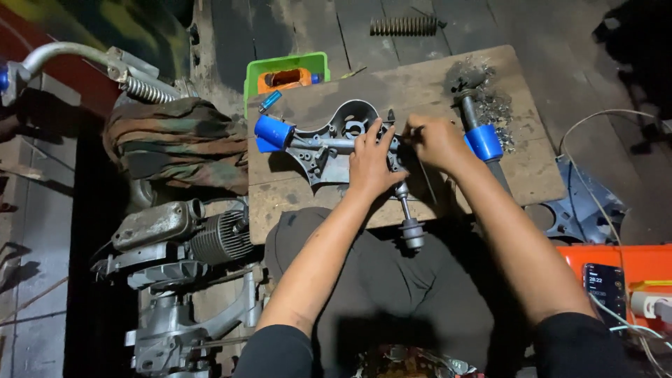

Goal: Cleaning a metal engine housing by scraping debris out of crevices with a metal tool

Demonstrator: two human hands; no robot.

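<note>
At the far left a curved metal tube [63, 50] with a coiled spring [145, 89] runs out of the frame edge, its other end cut off. Below it lies a bunched camouflage cloth [178, 140], and under that a dirty engine block [185, 241] with cooling fins, its lower part lost in shadow. A green plastic tray [280, 66] holds an orange item only partly seen behind the wooden board [392, 84]. On the board lies a grey cast metal housing [336, 136], with a blue-handled tool [274, 131] resting at its left end. The left hand [369, 162] presses flat on the housing, fingers spread apart, covering its middle. A threaded shaft [406, 213] sticks out from under that hand toward the person's lap. The right hand [435, 142] is just beside the left, fingers pinched together on something small; what it grips is too hidden to tell. Right of it a second blue-handled tool [481, 136] lies among metal shavings [498, 105]. A coil spring [404, 26] lies on the dark floor beyond. At the lower right, a phone [606, 288] rests on an orange case [633, 259], partly cut off, with pale cables [595, 203] trailing over it
</note>
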